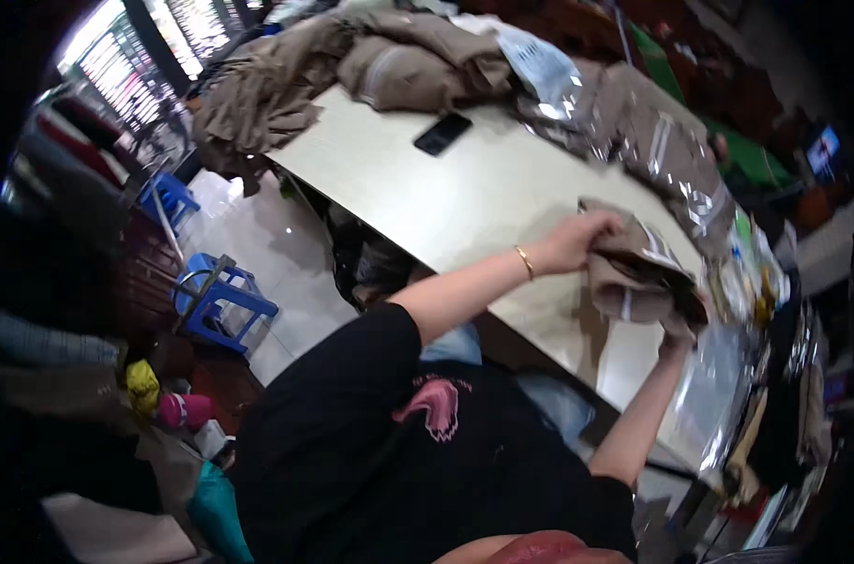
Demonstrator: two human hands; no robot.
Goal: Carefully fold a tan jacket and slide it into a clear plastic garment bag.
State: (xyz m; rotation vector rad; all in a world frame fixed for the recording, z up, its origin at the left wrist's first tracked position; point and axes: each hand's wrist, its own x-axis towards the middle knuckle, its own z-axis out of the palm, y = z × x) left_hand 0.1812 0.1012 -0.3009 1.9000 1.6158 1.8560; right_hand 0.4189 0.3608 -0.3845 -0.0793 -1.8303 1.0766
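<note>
My left hand (583, 238), with a gold bracelet at the wrist, grips one edge of a brown cloth garment (628, 285) that bears a pale stripe. At the opposite end of the cloth, my right hand (681, 331) holds its lower right part; the fingers are partly hidden by the fabric. The garment looks bunched or folded and hangs above the right part of a cream tabletop (392, 190). A black smartphone (443, 134) lies on the table, well away from both hands.
Heaped brown garments (406, 70) line the table's far edge. Brown clothing in clear plastic (652, 141) runs along the far right side, and a clear plastic sheet (716, 395) covers the right end. Blue plastic stools (223, 299) stand on the tiled floor at left.
</note>
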